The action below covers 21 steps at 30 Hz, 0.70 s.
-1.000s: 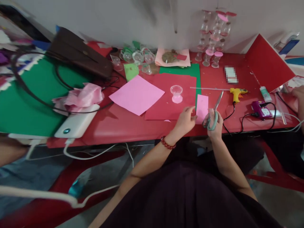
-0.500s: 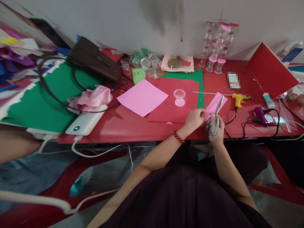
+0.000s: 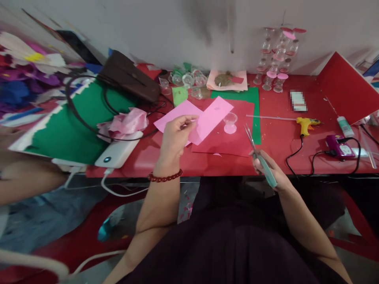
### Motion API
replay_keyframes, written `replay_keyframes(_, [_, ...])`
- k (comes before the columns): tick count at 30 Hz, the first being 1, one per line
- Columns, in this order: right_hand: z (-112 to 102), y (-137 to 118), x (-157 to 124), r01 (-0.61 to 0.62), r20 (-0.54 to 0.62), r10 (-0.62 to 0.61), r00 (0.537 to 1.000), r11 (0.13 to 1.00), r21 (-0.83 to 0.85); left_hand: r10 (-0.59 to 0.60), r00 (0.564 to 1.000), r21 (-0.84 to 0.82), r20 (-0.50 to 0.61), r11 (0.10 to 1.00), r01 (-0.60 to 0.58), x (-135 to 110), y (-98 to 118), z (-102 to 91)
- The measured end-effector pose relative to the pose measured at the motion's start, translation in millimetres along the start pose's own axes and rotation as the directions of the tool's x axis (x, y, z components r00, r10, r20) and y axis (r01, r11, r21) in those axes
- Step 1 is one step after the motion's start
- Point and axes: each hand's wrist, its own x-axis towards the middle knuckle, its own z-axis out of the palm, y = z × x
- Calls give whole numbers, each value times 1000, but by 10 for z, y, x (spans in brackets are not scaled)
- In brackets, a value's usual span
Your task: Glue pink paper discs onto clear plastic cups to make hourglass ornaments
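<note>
My left hand [image 3: 175, 136] is raised over the red table [image 3: 275, 130], pinching one end of a pink paper strip [image 3: 211, 117] that slants up to the right. A red bead bracelet [image 3: 164, 177] circles that wrist. My right hand [image 3: 271, 169] grips green-handled scissors [image 3: 259, 156] near the table's front edge, blades pointing up-left and slightly apart, clear of the strip. A larger pink sheet [image 3: 174, 114] lies on the table behind my left hand, next to a red sheet [image 3: 227, 138] that carries a small clear plastic cup [image 3: 230, 122].
A yellow glue gun [image 3: 306, 124], a purple device [image 3: 339, 144] with black cables and a glue bottle [image 3: 343, 126] sit to the right. A white power bank [image 3: 118, 154], crumpled pink paper [image 3: 127, 120], green sheet [image 3: 74, 122] and brown bag [image 3: 130, 81] lie left. Another person's arm [image 3: 26, 183] is at left.
My left hand has lifted the pink strip up and to the left, away from the scissors. My right hand with the scissors has drawn back toward the table edge.
</note>
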Motion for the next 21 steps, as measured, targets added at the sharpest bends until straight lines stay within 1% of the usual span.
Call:
replay_keyframes(2, [24, -40, 13, -19, -1, 19, 1000, 1000, 9, -24, 1000, -8, -16, 1000, 24, 9, -59, -64])
replay_keyframes(4, [36, -45, 22, -42, 2, 41, 999, 998, 44, -51, 999, -9, -7, 999, 51, 23, -90, -71])
replay_keyframes(7, [44, 7, 26, -79, 29, 77, 997, 992, 101, -59, 998, -9, 23, 998, 59, 52, -78, -9])
replay_keyframes(9, [49, 47, 25, -81, 26, 78, 997, 990, 112, -43, 998, -22, 44, 999, 44, 62, -40, 46])
replay_keyframes(12, [58, 47, 29, -76, 37, 75, 997, 996, 46, 2, 995, -61, 98, 998, 4, 39, 36, 107])
replay_keyframes(15, [75, -40, 51, -84, 121, 90, 989, 995, -56, 59, 982, -91, 178, 995, -43, -30, 116, 146])
replay_keyframes(17, [92, -116, 76, -75, 156, 91, 983, 992, -105, 87, 970, -81, 226, 994, -70, -88, 164, 175])
replay_keyframes(21, [111, -216, 111, -71, 168, 96, 981, 986, -149, 124, 942, -49, 311, 992, -114, -185, 225, 251])
